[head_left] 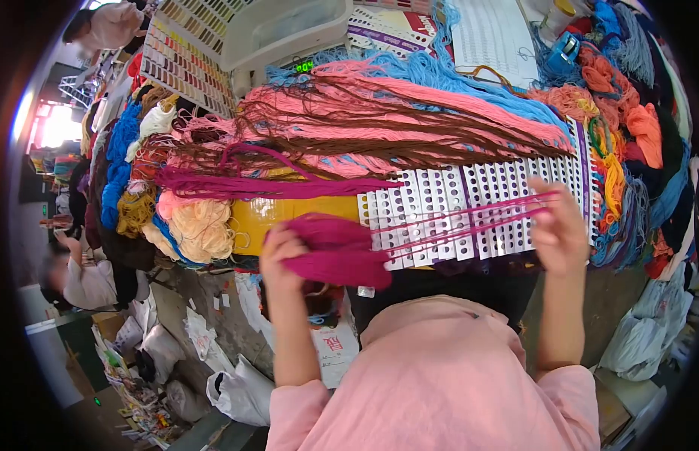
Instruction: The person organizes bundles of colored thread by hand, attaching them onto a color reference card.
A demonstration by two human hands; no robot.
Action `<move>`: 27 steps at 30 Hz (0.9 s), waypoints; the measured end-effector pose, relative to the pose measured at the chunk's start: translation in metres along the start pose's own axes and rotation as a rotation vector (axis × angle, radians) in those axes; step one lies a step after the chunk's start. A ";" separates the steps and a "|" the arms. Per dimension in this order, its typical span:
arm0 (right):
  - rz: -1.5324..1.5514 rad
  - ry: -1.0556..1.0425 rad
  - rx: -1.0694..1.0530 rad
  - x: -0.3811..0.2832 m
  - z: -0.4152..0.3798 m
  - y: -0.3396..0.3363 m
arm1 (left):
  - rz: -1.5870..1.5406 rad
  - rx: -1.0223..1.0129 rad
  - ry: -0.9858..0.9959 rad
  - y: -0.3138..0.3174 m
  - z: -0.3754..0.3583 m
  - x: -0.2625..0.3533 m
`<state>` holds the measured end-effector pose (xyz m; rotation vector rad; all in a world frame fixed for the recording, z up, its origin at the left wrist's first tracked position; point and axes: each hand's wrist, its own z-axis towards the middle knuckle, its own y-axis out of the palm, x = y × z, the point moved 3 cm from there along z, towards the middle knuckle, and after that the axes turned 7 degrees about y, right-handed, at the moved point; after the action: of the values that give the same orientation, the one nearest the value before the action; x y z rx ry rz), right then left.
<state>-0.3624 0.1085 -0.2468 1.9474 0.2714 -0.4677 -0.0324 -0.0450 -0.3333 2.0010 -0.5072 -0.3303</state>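
My left hand (282, 254) is closed around a folded bundle of magenta thread (338, 252) above the front of the table. Several loose strands (454, 231) run from that bundle to my right hand (557, 229), which pinches their ends between its fingers. Below the strands lies an overlapping row of white cards with punched holes (507, 180). Another length of magenta thread (289, 184) rests behind the left hand, across a yellow surface (289, 214). Pink thread (327, 98) and dark brown thread (454, 154) are laid out lengthwise on the table.
Coloured skeins stack at the left, among them blue (120, 161) and cream (203, 225). Orange and yellow threads (612, 180) pile at the right. At the back are a plastic tub (285, 37), a colour chart (188, 68) and a printed sheet (496, 37). Two people sit at the left.
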 end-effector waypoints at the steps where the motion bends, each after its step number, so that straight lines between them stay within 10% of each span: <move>1: 0.037 -0.016 -0.117 -0.021 -0.007 -0.010 | -0.078 0.031 0.068 -0.017 -0.003 0.033; 3: 0.221 -0.099 -0.169 -0.085 -0.030 -0.042 | 0.216 0.290 0.355 -0.088 -0.019 0.142; 4: 0.017 -0.445 0.132 -0.135 -0.043 -0.058 | 0.281 0.389 0.470 -0.109 -0.035 0.183; 6: 0.036 -0.380 -0.097 -0.170 -0.044 -0.049 | 0.014 0.195 0.483 -0.113 -0.054 0.217; 8: 0.035 -0.301 -0.334 -0.196 -0.041 -0.033 | -0.110 -0.009 0.178 -0.054 -0.038 0.142; 10: -1.337 -0.884 0.401 -0.159 -0.016 -0.023 | -0.031 -0.065 -0.068 -0.006 -0.008 0.051; 11: -0.736 -0.590 0.170 -0.105 0.018 -0.016 | 0.005 -0.070 -0.220 -0.009 0.014 0.017; 12: -1.617 -0.619 0.511 -0.068 0.041 -0.026 | 0.857 0.323 0.100 -0.002 0.024 -0.009; 14: -1.109 -0.224 0.201 0.009 0.083 -0.018 | 0.996 0.052 -0.114 0.010 0.050 -0.069; 20: -1.725 -0.741 0.173 0.088 0.105 -0.029 | 1.552 0.038 -0.256 -0.017 0.091 -0.148; 27: -1.942 -0.724 0.068 0.101 0.089 -0.017 | 1.500 0.021 -0.216 -0.002 0.076 -0.143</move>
<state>-0.2962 0.0323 -0.3369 0.8160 1.6060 -2.2653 -0.1907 -0.0335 -0.3674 1.1233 -1.9127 0.4073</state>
